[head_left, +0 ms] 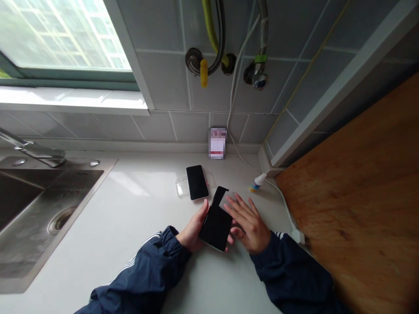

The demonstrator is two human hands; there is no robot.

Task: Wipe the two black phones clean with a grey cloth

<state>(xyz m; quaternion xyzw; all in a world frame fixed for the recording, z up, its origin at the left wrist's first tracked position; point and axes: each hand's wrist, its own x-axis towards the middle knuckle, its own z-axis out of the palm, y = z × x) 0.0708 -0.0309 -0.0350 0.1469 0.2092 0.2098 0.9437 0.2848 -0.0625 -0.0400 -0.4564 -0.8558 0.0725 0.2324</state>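
"So, where are the fingers?"

"On the right hand (251, 224) they're stretched out and slightly spread, tips over a pale wipe (224, 201) at the upper right of the black phone (215, 224), gripping nothing firmly."

"And the other?"

"That left hand (192, 227) is closed around the phone from beneath: thumb along its left edge, fingertips peeking past its right."

"What surrounds that phone?"

"Just beyond its top left, a second phone (197, 182) partly over a clear case (181, 187); to its upper right, a small bottle (256, 184); well left, a sink (77, 205)."
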